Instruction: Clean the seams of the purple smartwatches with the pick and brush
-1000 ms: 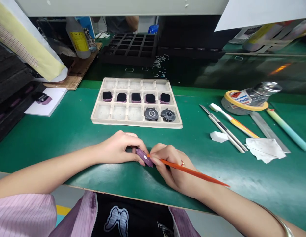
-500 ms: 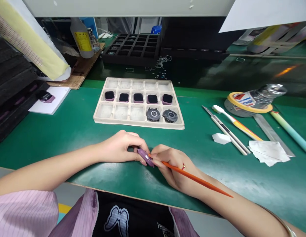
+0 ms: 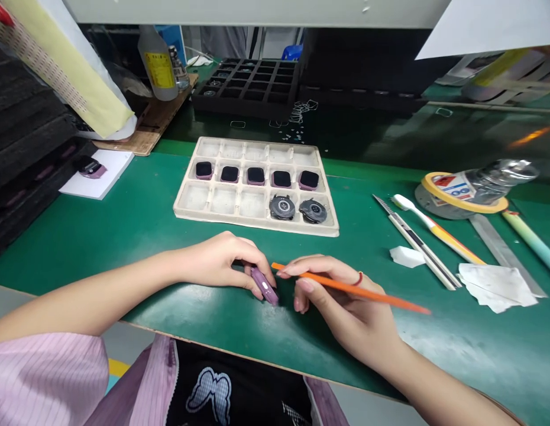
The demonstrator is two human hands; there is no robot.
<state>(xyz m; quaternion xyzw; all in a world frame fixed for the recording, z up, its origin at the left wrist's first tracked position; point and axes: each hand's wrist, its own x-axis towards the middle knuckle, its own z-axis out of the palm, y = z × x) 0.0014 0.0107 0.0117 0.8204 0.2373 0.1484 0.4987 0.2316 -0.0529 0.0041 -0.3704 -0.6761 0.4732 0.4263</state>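
My left hand (image 3: 222, 263) rests on the green mat near the front edge, fingers closed round a small purple watch case (image 3: 264, 286) held on its edge. My right hand (image 3: 346, 307) is just to the right of it, pinching a thin orange stick (image 3: 355, 290) whose tip points left, a little above and apart from the case. Behind the hands lies a beige compartment tray (image 3: 188, 204) with a row of several purple watch cases (image 3: 256, 176) and two round grey parts (image 3: 297, 208) in the front row.
To the right lie a utility knife (image 3: 419, 242), a toothbrush (image 3: 434, 225), a metal ruler (image 3: 505, 254), paper scraps (image 3: 497, 284) and a tape roll (image 3: 461, 195). A black tray (image 3: 248, 86) and a bottle (image 3: 159, 59) stand at the back. Far left, a watch case sits on a white card (image 3: 95, 177).
My right hand has drawn back to the right and lifted the orange stick off the purple case. The left hand still holds the case in place.
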